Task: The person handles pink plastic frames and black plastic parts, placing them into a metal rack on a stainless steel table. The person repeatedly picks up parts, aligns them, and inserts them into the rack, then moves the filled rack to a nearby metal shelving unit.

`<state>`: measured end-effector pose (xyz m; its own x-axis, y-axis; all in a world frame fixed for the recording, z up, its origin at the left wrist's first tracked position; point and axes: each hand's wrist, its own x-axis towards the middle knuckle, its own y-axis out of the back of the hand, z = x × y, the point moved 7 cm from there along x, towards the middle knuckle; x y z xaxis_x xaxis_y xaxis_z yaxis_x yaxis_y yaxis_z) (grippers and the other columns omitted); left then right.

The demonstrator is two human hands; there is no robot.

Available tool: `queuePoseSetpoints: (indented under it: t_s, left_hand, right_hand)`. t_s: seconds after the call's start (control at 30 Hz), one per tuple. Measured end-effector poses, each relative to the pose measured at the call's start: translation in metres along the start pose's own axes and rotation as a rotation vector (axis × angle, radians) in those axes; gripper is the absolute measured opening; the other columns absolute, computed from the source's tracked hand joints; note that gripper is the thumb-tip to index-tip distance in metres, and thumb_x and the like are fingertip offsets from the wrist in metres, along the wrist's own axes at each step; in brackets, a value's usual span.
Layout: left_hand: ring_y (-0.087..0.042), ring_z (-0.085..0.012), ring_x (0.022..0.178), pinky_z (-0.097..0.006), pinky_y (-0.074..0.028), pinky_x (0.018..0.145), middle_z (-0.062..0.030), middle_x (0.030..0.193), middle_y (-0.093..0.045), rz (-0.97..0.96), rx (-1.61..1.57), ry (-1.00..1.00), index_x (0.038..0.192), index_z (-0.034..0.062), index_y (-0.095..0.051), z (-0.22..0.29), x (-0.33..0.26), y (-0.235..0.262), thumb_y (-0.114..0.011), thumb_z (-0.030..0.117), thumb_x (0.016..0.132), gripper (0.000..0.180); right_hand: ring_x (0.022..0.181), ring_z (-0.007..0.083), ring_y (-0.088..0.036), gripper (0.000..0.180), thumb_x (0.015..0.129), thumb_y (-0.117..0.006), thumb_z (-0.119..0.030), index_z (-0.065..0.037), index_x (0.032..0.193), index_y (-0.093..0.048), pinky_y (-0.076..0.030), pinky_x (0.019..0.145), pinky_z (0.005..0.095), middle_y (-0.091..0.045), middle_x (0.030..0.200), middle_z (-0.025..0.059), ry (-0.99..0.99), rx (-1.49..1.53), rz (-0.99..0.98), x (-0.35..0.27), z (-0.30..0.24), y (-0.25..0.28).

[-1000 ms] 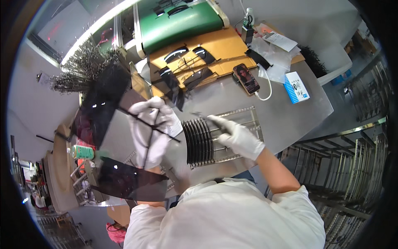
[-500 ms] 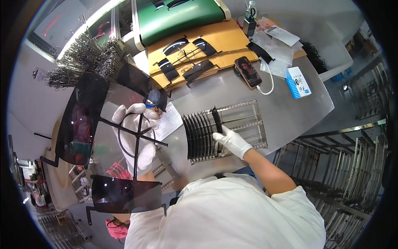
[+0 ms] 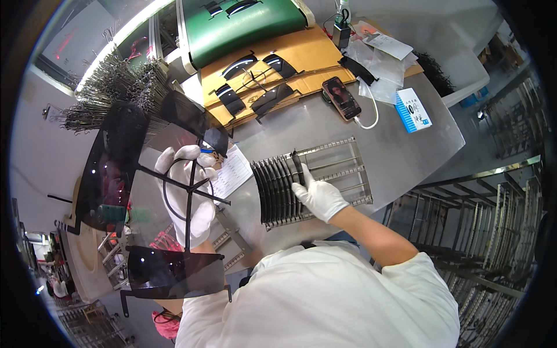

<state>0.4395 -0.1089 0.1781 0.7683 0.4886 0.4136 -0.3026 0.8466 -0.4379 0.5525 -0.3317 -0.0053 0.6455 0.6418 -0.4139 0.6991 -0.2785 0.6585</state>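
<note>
My white-gloved left hand [image 3: 187,194] is closed around a black wire hanger [image 3: 191,216] with a ring and several spread arms. Dark, glossy curved lens panels hang on its arms: a long panel [image 3: 113,168] at the left, a wide see-through panel [image 3: 175,272] nearest me, others beyond the hand. My right hand [image 3: 322,198], also gloved, pinches a dark curved lens [image 3: 297,164] at the right end of a row of similar lenses [image 3: 274,191]. These stand on edge in a slotted metal rack [image 3: 358,168]. The lens's near part is hidden behind my fingers.
On the metal table lie a paper sheet [image 3: 233,171], a phone [image 3: 342,98] on a white cable and a blue-white box [image 3: 413,110]. Farther off, cardboard [image 3: 325,55] bears another lens-loaded hanger, before a green conveyor belt [image 3: 246,29]. Bunched wire hooks [image 3: 116,87] stand far left.
The whole view has shifted slightly. My right fingers have moved a little farther along the dark lens at the row's end. My left hand keeps its hold on the hanger, nearly still.
</note>
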Motion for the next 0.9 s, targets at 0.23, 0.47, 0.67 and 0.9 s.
queuePoseSetpoints:
  t_s: [0.23, 0.47, 0.67, 0.9]
  left_hand:
    - [-0.053, -0.0462, 0.122, -0.051, -0.052, 0.103, -0.0346, 0.136, -0.052, -0.107, -0.213, -0.010, 0.138, -0.0097, -0.050, -0.001, 0.002, 0.000, -0.039, 0.045, 0.109, 0.063]
    - [-0.057, -0.0357, 0.122, -0.040, -0.053, 0.100, -0.0238, 0.134, -0.052, -0.086, -0.101, 0.085, 0.149, 0.0037, -0.040, -0.010, -0.002, 0.011, -0.077, 0.029, 0.081, 0.082]
    - [-0.061, -0.0306, 0.122, -0.036, -0.055, 0.099, -0.0156, 0.136, -0.049, -0.092, -0.004, 0.112, 0.153, 0.0102, -0.037, -0.001, -0.004, -0.005, -0.098, 0.019, 0.066, 0.106]
    - [-0.071, -0.0427, 0.102, -0.046, -0.064, 0.086, -0.0331, 0.124, -0.061, 0.072, -0.362, 0.513, 0.140, 0.0053, -0.049, -0.018, -0.008, -0.041, -0.058, 0.022, 0.103, 0.042]
  right_hand:
    - [0.110, 0.0464, -0.067, 0.098, 0.099, -0.048, -0.060, 0.002, 0.163, -0.007, -0.051, 0.097, 0.0486, -0.065, 0.120, 0.0374, 0.009, 0.274, -0.193, 0.005, 0.006, -0.001]
    - [0.091, 0.0447, -0.072, 0.095, 0.102, -0.037, -0.066, 0.001, 0.163, -0.008, -0.056, 0.084, 0.0505, -0.069, 0.108, 0.0368, 0.084, -0.092, -0.043, 0.000, 0.001, 0.004]
    - [0.078, 0.0387, -0.072, 0.104, 0.097, -0.049, -0.069, 0.002, 0.162, -0.010, -0.058, 0.074, 0.0484, -0.072, 0.086, 0.0225, 0.049, -0.319, 0.062, -0.006, -0.030, 0.028]
    - [0.111, 0.0439, -0.063, 0.121, 0.076, -0.087, -0.045, 0.004, 0.160, -0.014, -0.054, 0.095, 0.0454, -0.057, 0.129, 0.0305, 0.754, -0.076, 0.772, -0.056, -0.129, 0.109]
